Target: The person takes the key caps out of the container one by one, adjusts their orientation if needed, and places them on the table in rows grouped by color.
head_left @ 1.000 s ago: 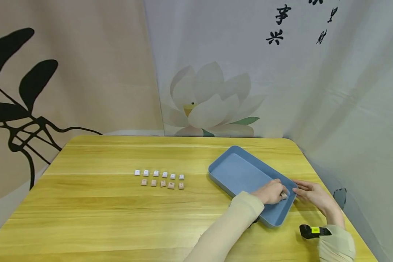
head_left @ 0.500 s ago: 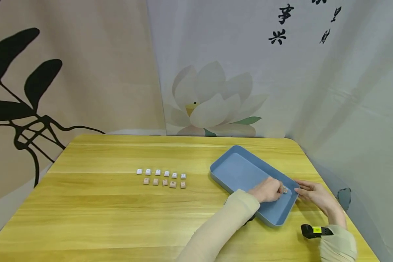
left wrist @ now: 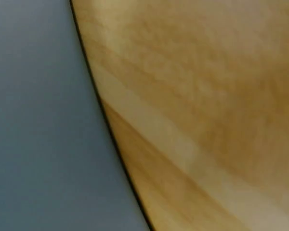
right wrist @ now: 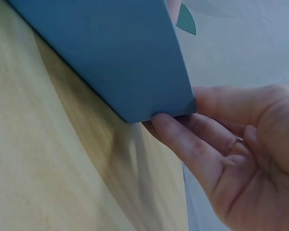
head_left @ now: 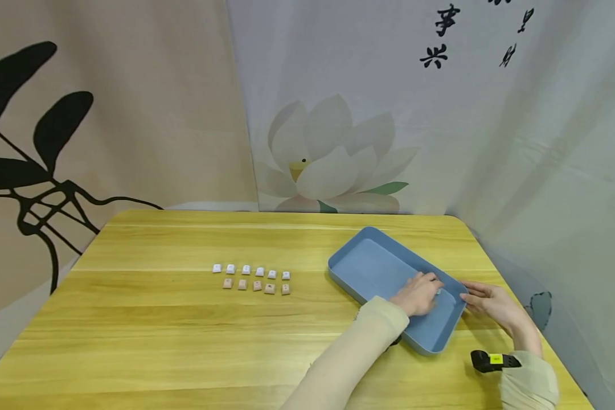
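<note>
A blue rectangular tray [head_left: 379, 262] lies at a slant on the right of the wooden table. My left hand [head_left: 417, 293] reaches over its near rim, palm down, with the fingers low inside. A small pale keycap [head_left: 438, 291] shows right at those fingertips; I cannot tell if they grip it. My right hand [head_left: 492, 304] pinches the tray's right corner between thumb and fingers, seen closer as a hand [right wrist: 236, 154] at the tray wall [right wrist: 120, 57]. The left wrist view shows none of the left hand.
Left of the tray, white keycaps [head_left: 246, 270] form a row on the table [head_left: 148, 330], with a row of pinkish keycaps [head_left: 257, 286] in front. A patterned curtain [head_left: 184, 114] hangs behind the table. The right wrist wears a black device [head_left: 492, 361].
My left hand has shifted slightly left inside the tray, and its fingers have gone from closely curled to more spread. The right hand keeps its hold on the corner.
</note>
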The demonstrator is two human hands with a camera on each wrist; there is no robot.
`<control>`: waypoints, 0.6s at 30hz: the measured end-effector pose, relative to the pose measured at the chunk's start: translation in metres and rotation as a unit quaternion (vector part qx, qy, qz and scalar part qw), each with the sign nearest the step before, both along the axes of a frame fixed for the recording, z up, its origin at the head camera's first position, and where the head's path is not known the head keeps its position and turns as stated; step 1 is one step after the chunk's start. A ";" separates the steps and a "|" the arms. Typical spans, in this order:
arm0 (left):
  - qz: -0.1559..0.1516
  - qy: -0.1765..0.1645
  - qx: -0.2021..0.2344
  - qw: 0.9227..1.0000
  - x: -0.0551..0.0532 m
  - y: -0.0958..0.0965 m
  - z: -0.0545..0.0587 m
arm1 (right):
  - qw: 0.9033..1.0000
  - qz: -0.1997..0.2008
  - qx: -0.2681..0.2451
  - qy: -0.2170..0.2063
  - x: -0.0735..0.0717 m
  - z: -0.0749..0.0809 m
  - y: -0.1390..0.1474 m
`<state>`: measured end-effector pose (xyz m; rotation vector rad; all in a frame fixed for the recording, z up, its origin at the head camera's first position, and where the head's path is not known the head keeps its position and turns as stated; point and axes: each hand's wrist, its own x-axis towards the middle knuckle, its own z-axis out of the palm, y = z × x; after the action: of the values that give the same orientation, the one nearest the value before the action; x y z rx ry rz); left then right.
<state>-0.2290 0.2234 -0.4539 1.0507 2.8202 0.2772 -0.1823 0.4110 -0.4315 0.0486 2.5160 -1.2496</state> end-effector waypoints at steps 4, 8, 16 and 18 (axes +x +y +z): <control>-0.013 0.002 0.024 1.000 -0.003 -0.005 0.000 | 1.000 -0.002 -0.005 -0.002 0.000 -0.001 0.000; -0.018 -0.036 0.066 0.997 -0.005 -0.012 0.005 | 1.000 -0.001 0.004 -0.002 0.000 -0.001 0.000; -0.061 -0.067 0.171 0.981 -0.011 -0.037 0.013 | 1.000 0.001 0.015 -0.009 0.001 0.001 -0.001; -0.058 -0.082 0.196 0.975 -0.012 -0.045 0.014 | 1.000 0.000 0.016 -0.011 0.001 0.002 -0.001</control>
<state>-0.2406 0.1788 -0.4396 1.1915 2.6022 0.8927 -0.1811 0.4101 -0.4298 0.0685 2.5180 -1.2016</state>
